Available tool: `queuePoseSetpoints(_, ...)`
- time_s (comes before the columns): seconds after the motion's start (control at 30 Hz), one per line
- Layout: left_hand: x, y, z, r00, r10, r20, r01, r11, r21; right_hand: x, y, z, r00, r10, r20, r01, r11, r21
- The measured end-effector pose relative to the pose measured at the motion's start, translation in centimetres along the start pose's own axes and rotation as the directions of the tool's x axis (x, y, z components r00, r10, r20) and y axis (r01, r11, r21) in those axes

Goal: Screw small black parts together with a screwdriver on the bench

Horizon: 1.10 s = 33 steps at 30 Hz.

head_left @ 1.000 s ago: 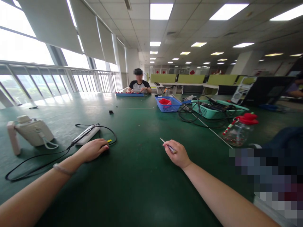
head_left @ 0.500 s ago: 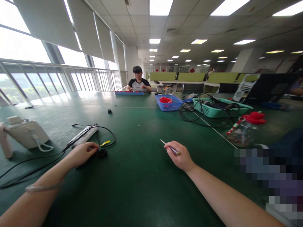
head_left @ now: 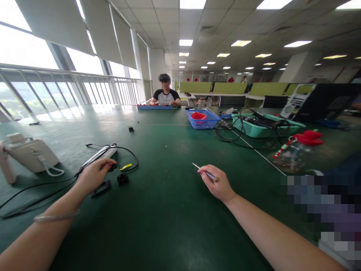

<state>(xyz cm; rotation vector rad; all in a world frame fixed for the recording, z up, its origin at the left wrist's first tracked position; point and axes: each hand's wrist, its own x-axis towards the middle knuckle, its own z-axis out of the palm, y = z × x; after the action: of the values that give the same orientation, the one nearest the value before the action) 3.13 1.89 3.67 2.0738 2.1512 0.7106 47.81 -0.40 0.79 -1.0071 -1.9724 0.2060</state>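
My right hand [head_left: 217, 182] is closed around a slim screwdriver [head_left: 211, 175], its thin metal tip pointing away to the upper left above the table. Between the fingertips of my left hand [head_left: 97, 171] is a small black part [head_left: 113, 168]; its exact kind is too small to make out. Just below that hand lie a flat black frame-like piece [head_left: 101, 189] and a round black piece [head_left: 123, 180] on the green table. A black cable with a yellow tag [head_left: 126, 167] loops beside the left fingers, over a white power bank-like block [head_left: 105, 153].
At the left stands a cream bottle [head_left: 31, 152] with a strap. A blue basket [head_left: 202, 122], a teal basket [head_left: 248, 130] full of cables and a red-lidded jar [head_left: 296, 150] are to the right. Across the table a person [head_left: 166, 96] sits behind a blue tray [head_left: 154, 107].
My left hand has lifted up and away from the black pieces with a small black part in its fingers, uncovering the flat frame. My right hand keeps the screwdriver, nearly still.
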Motion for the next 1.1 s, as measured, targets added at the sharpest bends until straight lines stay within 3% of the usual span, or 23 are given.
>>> queuePoseSetpoints(0.2,-0.4,1.1,0.3,0.999,0.019,-0.047,-0.024,0.994,-0.106,0.0,-0.1,-0.2,1.000,0.009,-0.010,-0.009,1.000,0.015)
queuePoseSetpoints(0.5,-0.9,0.9,1.3,0.974,0.210,-0.089,-0.228,0.898,-0.376,-0.2,-0.1,-0.1,1.000,0.007,-0.007,-0.006,1.000,0.025)
queuePoseSetpoints(0.83,-1.5,2.4,0.6,0.974,0.225,-0.017,-0.226,0.970,-0.093,-0.2,0.0,-0.2,1.000,0.012,-0.007,-0.011,0.999,0.032)
queuePoseSetpoints(1.0,-1.5,2.7,0.6,0.975,0.221,0.031,-0.217,0.972,-0.095,-0.2,0.1,-0.2,1.000,0.023,0.005,-0.023,1.000,0.020)
queuePoseSetpoints(1.1,-1.3,2.4,0.8,0.967,0.255,-0.001,-0.254,0.959,-0.126,-0.2,0.0,-0.2,1.000,0.018,-0.001,-0.017,1.000,0.020)
